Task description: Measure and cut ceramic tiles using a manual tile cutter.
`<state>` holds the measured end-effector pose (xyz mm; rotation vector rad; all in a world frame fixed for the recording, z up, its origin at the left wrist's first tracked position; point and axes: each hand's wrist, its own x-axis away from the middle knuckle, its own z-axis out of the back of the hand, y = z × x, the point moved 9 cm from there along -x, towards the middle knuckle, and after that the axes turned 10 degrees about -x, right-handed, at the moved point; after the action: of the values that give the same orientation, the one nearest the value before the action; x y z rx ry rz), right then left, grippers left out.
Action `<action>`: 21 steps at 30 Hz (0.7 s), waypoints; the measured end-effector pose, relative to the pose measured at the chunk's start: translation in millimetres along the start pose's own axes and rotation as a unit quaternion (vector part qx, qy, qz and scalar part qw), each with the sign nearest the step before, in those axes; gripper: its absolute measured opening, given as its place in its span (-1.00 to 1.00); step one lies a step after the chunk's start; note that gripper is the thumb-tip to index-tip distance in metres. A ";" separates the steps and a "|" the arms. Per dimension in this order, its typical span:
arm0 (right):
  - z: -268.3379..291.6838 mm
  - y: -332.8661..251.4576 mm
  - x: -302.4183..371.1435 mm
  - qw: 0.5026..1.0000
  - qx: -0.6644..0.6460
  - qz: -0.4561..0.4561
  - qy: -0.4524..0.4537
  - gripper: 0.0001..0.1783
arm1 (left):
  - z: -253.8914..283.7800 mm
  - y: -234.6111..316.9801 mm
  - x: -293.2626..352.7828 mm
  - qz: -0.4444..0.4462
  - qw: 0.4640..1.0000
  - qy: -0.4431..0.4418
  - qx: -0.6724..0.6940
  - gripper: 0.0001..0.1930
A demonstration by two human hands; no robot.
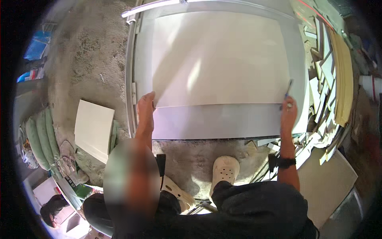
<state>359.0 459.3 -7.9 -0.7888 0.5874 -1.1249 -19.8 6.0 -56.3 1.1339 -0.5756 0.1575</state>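
Observation:
A large cream board (223, 59) lies flat on a pale grey work surface (215, 121), its near edge facing me. At the near left corner of that board is my left hand (146, 113), its fingers closed about the edge; part of the grip is hidden. My right hand (289, 113) is at the near right corner, closed on a thin pen-like tool with a blue part (289, 87). The tool points away from me, and its exact kind is too small to tell. A dark band circles my right wrist.
A metal rail (131, 75) runs along the surface's left side, a shiny bar (159, 5) across its far end. Offcut strips (324, 75) pile up at the right, beside a brown board (324, 183). Stacked pale panels (93, 129) lie left on the floor. Another person (51, 209) is lower left.

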 end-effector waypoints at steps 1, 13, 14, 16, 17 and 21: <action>-17.3 -16.5 27.9 0.997 -0.055 0.033 -0.053 -0.69 | -0.8 2.0 0.0 -0.002 1.000 -0.008 0.002 -0.64; -161.1 -70.5 187.9 0.940 -0.148 -0.087 -0.294 -0.77 | 4.7 20.0 8.9 0.017 0.998 0.002 -0.069 -0.55; -162.2 -74.4 186.1 0.944 -0.140 -0.074 -0.289 -0.78 | 4.4 20.5 9.7 0.017 0.998 -0.003 -0.053 -0.57; -166.5 -78.3 184.9 0.946 -0.132 -0.070 -0.287 -0.79 | 3.2 19.4 9.7 0.025 0.998 -0.020 -0.045 -0.57; -169.9 -78.3 185.2 0.944 -0.133 -0.077 -0.292 -0.79 | 2.6 17.8 9.0 0.033 0.998 -0.032 -0.052 -0.55; -176.9 -77.9 183.8 0.940 -0.169 -0.100 -0.280 -0.80 | 3.6 10.0 5.2 0.045 0.996 -0.045 -0.057 -0.55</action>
<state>242.5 224.3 -56.3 -1.4313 0.2179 -0.9269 -20.7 6.3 -44.6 1.0079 -0.7080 0.1485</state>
